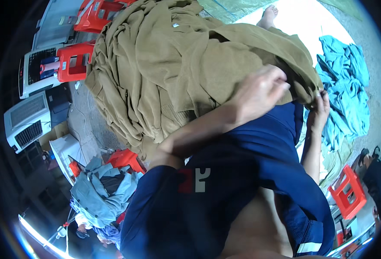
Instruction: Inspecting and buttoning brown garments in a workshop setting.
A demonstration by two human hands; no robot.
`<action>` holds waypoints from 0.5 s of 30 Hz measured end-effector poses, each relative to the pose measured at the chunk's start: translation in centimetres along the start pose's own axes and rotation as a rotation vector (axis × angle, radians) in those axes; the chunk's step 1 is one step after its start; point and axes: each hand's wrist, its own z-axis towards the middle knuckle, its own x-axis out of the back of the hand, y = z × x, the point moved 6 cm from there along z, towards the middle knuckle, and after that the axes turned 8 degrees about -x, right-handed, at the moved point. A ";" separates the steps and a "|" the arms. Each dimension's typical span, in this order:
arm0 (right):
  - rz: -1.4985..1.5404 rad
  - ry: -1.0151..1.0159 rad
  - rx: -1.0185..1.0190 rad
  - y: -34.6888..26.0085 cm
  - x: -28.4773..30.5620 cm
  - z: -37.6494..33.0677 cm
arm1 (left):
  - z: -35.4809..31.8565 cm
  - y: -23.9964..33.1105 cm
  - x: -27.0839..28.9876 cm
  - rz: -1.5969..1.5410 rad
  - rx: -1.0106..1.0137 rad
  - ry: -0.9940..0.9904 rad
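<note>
Across my lap, tan knit. Left fingers over it, blurred, can't tell if closed; right fingers pinched on its edge. Best: edge flat, bulk slack, clear of the teal cloth beyond.

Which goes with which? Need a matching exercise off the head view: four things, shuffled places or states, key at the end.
Things:
1. olive-brown knit fabric
2. turquoise knit fabric
3. grey-blue clothes pile
4. right hand

Places or states:
A. lower left of the view
B. fingers at the right-hand edge of the largest heap
C. crumpled at the right of the view
D. heaped across the upper middle of the view

Pairs: 1-D, 2-C, 3-A, 4-B
</note>
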 end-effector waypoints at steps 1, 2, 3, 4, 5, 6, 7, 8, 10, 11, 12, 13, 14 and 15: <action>0.066 0.017 0.023 -0.3 0.9 0.7 | -0.3 0.4 2.2 0.190 -0.070 0.091; 0.032 0.055 -0.027 -0.4 2.0 1.0 | -0.8 0.4 4.7 0.402 -0.077 0.172; -0.132 0.047 0.000 -0.6 3.9 1.7 | -1.1 0.1 6.9 0.600 -0.087 0.246; -0.217 0.043 0.038 -1.1 3.3 1.5 | -1.8 -1.1 8.6 0.703 -0.012 0.254; -0.300 0.027 0.074 -1.7 1.5 1.0 | -3.0 -2.2 10.2 0.815 0.073 0.267; -0.498 -0.010 0.151 -2.7 -0.8 -0.2 | -4.1 -2.8 11.0 0.883 0.080 0.236; -0.670 -0.060 0.193 -2.7 -1.9 -1.0 | -5.2 -3.1 11.4 0.950 0.088 0.203; -0.843 -0.138 0.327 -3.1 -3.4 -1.8 | -6.4 -2.3 11.8 0.962 0.076 0.204; -1.132 -0.166 0.481 -3.0 -5.8 -3.3 | -9.3 -1.2 11.5 0.910 0.127 0.189; -1.182 -0.165 0.555 -3.1 -6.8 -3.9 | -10.8 -0.8 11.1 0.848 0.168 0.169; -1.234 -0.120 0.571 -2.4 -6.3 -3.5 | -12.0 -1.2 10.5 0.881 0.174 0.169; -1.285 -0.076 0.590 -1.4 -5.5 -3.2 | -13.5 -1.8 9.9 0.914 0.181 0.169; -1.265 -0.033 0.447 -0.4 -4.5 -2.5 | -14.6 -3.0 9.8 0.957 0.234 0.157; -1.244 0.004 0.483 -0.1 -4.0 -2.3 | -15.4 -3.8 10.0 0.962 0.247 0.164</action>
